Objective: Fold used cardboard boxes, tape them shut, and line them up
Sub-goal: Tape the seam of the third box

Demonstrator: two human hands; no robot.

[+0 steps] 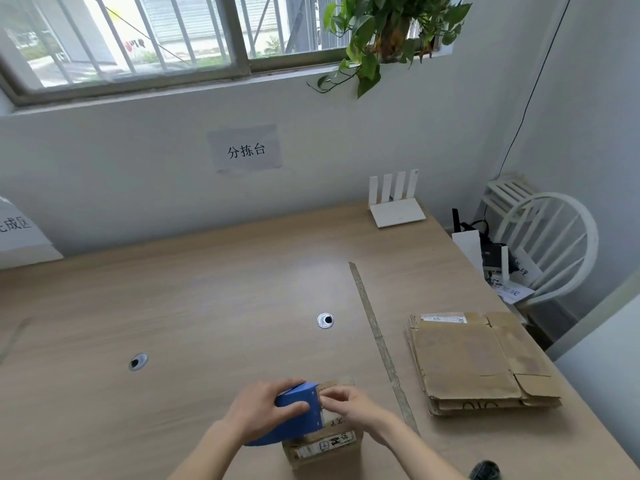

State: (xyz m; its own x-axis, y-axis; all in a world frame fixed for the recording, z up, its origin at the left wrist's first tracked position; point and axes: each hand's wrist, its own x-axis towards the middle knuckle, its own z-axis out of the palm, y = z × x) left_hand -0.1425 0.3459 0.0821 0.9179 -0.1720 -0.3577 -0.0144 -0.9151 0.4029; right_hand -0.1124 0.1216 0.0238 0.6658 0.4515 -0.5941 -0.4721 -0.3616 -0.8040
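Taping step: left hand (265, 408) grips the blue tape dispenser (294, 414) on the folded box (323, 441), right hand (349, 405) pinches the tape end, which likely next needs pulling across the seam.

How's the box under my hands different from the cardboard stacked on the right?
The small box is folded up into shape; the cardboard stack lies flattened. The box sits at the table's near edge under the blue tape dispenser; the stack lies untouched beyond the strip. Both are used brown cardboard with labels.

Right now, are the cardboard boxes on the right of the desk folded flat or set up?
Folded flat. The flattened cardboard boxes lie in a low stack on the desk, flaps spread out sideways, no walls standing.
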